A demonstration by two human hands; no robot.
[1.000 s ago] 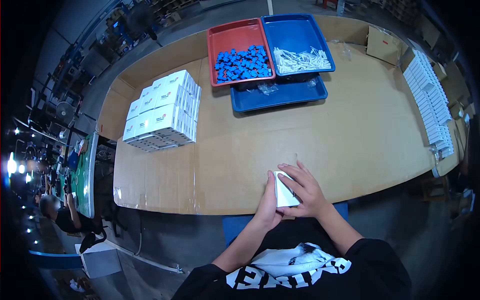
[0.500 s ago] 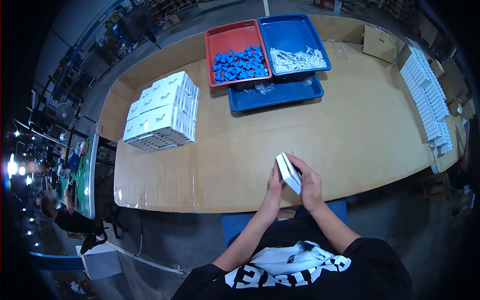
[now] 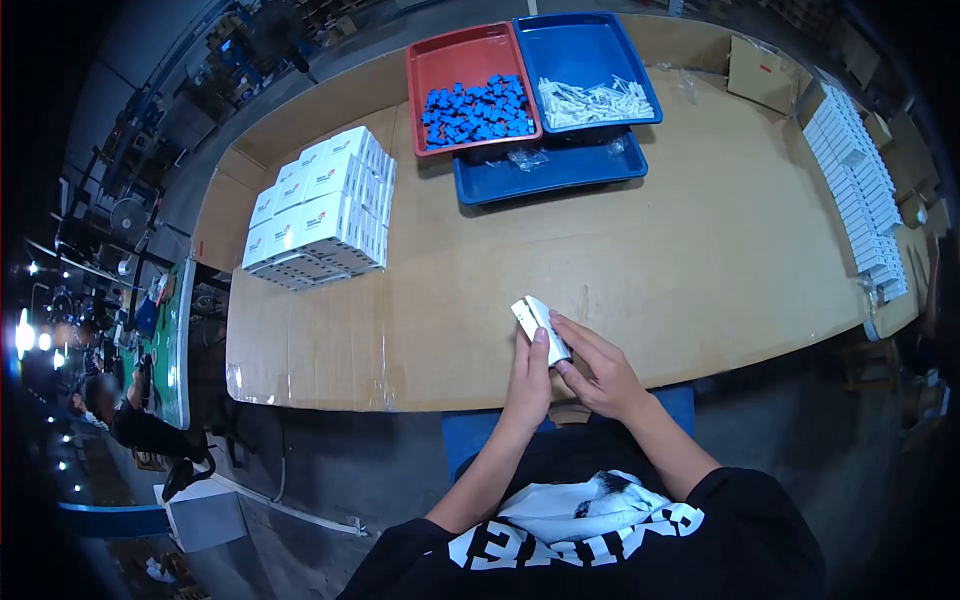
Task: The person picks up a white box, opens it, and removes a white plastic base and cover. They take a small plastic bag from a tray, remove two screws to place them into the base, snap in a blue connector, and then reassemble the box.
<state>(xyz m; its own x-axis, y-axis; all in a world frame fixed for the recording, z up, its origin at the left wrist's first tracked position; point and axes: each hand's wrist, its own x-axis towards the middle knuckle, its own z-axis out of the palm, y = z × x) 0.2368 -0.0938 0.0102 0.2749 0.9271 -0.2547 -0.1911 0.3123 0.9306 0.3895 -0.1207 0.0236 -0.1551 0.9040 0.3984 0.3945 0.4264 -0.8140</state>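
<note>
Both hands hold a white rectangular plastic case (image 3: 541,313) above the near edge of the table, tilted with its far end up and leftward. A narrow gap runs between two layers at its far end. My left hand (image 3: 527,385) grips the left side, its thumb lying on the face. My right hand (image 3: 607,378) closes on the right side, fingers along the upper edge and thumb near the lower end. Part of the case is hidden behind the fingers.
A block of stacked white boxes (image 3: 318,205) stands at left. At the back, a red tray (image 3: 455,58) holds blue pieces, and a blue tray (image 3: 575,50) holds white pieces above a lower blue tray (image 3: 550,182). White cases (image 3: 850,180) line the right edge. A person (image 3: 150,425) works at far left.
The case has shifted slightly left and turned, so its far end now points up and left. My left thumb now lies on its face, and my right fingers have moved along its edge.
</note>
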